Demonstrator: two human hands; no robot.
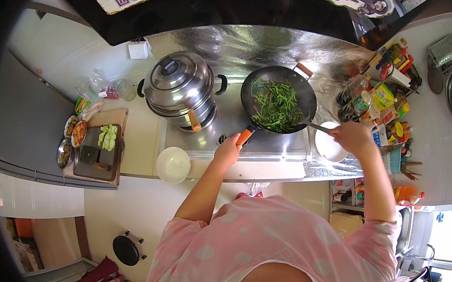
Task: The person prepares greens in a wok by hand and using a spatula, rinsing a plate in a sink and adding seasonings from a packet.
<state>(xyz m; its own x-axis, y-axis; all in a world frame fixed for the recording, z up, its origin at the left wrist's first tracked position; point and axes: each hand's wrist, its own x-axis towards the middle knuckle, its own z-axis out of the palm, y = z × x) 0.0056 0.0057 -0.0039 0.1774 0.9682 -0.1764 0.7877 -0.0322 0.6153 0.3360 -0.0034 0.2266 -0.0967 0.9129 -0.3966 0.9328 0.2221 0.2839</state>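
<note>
My left hand [228,152] is closed around the orange handle of a dark wok [307,93]. Chopped green vegetables [273,103] with small red bits lie in the wok. My right hand [350,139] grips a metal spatula [318,127], whose blade is partly hidden among the greens at the wok's lower right. Below the spatula's shaft, an oval white dish [328,147] sits beside the stove, partly covered by my right hand. A white bowl [173,165] stands at the counter's front edge, left of my left hand.
A lidded steel steamer pot [180,83] stands left of the wok, a wooden handle sticking out in front. Farther left, a cutting board [121,123] bears sliced light-green vegetable [108,137] and a cleaver [100,162], beside small dishes [79,133]. Sauce bottles [354,104] crowd the right.
</note>
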